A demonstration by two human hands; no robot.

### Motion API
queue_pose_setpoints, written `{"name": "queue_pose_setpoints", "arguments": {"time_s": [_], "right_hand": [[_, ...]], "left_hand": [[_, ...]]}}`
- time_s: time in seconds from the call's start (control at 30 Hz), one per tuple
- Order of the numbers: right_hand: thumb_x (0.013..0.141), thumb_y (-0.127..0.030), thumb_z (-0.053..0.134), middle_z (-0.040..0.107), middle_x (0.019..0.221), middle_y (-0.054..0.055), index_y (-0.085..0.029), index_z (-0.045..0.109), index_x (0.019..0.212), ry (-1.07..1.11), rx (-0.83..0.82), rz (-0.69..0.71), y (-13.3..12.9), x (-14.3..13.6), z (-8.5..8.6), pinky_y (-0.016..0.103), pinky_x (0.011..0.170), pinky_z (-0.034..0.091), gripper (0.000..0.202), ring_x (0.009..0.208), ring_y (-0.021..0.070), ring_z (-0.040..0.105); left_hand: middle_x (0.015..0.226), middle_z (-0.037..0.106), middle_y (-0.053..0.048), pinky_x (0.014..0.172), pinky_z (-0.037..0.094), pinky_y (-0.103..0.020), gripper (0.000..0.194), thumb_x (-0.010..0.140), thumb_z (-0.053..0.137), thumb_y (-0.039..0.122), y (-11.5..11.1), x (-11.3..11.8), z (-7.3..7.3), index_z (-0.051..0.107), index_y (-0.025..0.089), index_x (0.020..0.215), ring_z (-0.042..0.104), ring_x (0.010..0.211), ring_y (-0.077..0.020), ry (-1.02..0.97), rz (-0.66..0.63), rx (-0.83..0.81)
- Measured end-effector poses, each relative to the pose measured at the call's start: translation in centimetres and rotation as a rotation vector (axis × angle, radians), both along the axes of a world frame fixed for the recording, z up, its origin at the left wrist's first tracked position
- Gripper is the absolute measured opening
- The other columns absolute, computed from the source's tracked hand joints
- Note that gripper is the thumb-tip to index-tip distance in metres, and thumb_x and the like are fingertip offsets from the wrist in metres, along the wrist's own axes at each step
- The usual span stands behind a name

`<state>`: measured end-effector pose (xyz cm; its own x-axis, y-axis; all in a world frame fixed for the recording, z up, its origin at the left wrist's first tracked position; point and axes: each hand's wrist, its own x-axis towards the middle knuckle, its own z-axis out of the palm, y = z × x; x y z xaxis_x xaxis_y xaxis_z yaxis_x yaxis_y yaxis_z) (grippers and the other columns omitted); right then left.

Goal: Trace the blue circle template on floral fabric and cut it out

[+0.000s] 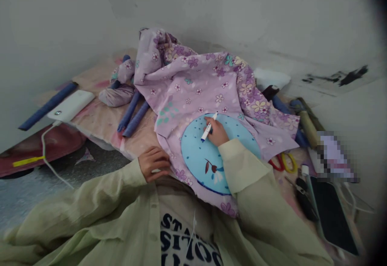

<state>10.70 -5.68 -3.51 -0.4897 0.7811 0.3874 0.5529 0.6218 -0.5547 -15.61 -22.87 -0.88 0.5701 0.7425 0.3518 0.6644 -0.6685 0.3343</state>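
A round light-blue piece (196,153) with dark specks and a dark flower print lies on purple flowered fabric (193,84). Over its upper part, my right hand (218,132) is closed around a white marker (209,127) with a blue end pointing down to the left. The marker's other end points up and right, near the disc's top edge. My left hand (155,163) rests at the near left border of the fabric, fingers loosely bent and slightly apart, with nothing visible in it. What lies under its palm is hidden.
Left of the fabric lie dark-blue rolls (50,105) and a white power bank (71,105) with a white cable. To the right are red and yellow scissor handles (288,163), keys (302,189), a dark-screened phone (332,213) and more rolls. A wall stands behind.
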Motion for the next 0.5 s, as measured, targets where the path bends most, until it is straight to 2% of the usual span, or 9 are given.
{"name": "queue_pose_setpoints", "arguments": {"time_s": [0.1,0.17,0.23,0.33,0.4,0.43,0.5], "right_hand": [[0.071,-0.014,0.053,0.061,0.101,0.01,-0.021,0.05,0.091,-0.003,0.002,-0.008,0.0,0.0,-0.1,0.042,0.084,0.044,0.022,0.095,0.0258,0.056],[0.071,-0.014,0.053,0.06,0.104,0.011,-0.021,0.05,0.09,-0.005,0.002,-0.012,0.0,0.0,-0.1,0.042,0.084,0.044,0.021,0.094,0.0258,0.056],[0.071,-0.014,0.053,0.06,0.105,0.011,-0.021,0.049,0.089,-0.007,0.004,-0.012,0.1,0.0,-0.1,0.041,0.084,0.044,0.02,0.093,0.0257,0.056],[0.071,-0.014,0.053,0.059,0.106,0.012,-0.021,0.049,0.09,-0.01,0.007,-0.011,0.1,0.0,-0.1,0.041,0.084,0.044,0.021,0.093,0.0256,0.056],[0.071,-0.013,0.052,0.059,0.107,0.012,-0.02,0.049,0.09,-0.013,0.009,-0.006,0.1,0.0,-0.1,0.041,0.084,0.044,0.021,0.093,0.0253,0.056],[0.07,-0.013,0.052,0.059,0.107,0.012,-0.02,0.048,0.089,-0.014,0.01,-0.004,0.1,0.0,-0.1,0.041,0.084,0.044,0.02,0.093,0.0253,0.056],[0.069,-0.013,0.052,0.058,0.109,0.013,-0.02,0.048,0.088,-0.019,0.013,-0.004,0.1,0.0,-0.1,0.041,0.085,0.044,0.021,0.094,0.0256,0.056]], "left_hand": [[0.078,0.063,-0.007,0.071,0.041,-0.031,0.031,0.083,0.043,0.04,1.1,-0.6,0.6,0.062,0.017,0.076,0.055,0.075,-0.0176,0.017,0.304,-0.152],[0.067,0.061,-0.005,0.062,0.041,-0.027,0.036,0.078,0.046,0.048,2.1,-1.1,0.8,0.061,0.017,0.07,0.055,0.065,-0.0161,-0.047,0.515,-0.363],[0.061,0.06,-0.002,0.052,0.039,-0.024,0.04,0.071,0.05,0.056,3.0,-1.3,0.8,0.061,0.018,0.075,0.053,0.055,-0.014,-0.154,0.633,-0.558],[0.056,0.059,-0.001,0.036,0.03,-0.021,0.046,0.068,0.049,0.059,4.3,-1.3,0.7,0.056,0.016,0.083,0.043,0.036,-0.0088,-0.389,0.63,-0.758],[0.049,0.054,0.001,0.031,0.026,-0.02,0.044,0.069,0.049,0.058,5.0,-1.1,0.7,0.053,0.015,0.077,0.034,0.029,-0.0061,-0.501,0.59,-0.82],[0.047,0.051,0.001,0.03,0.027,-0.02,0.043,0.068,0.05,0.057,5.3,-1.0,0.8,0.052,0.015,0.073,0.034,0.029,-0.006,-0.529,0.583,-0.823],[0.048,0.051,0.001,0.032,0.034,-0.02,0.041,0.069,0.05,0.056,5.9,-0.9,1.0,0.052,0.015,0.073,0.043,0.033,-0.0086,-0.528,0.585,-0.758]]}}
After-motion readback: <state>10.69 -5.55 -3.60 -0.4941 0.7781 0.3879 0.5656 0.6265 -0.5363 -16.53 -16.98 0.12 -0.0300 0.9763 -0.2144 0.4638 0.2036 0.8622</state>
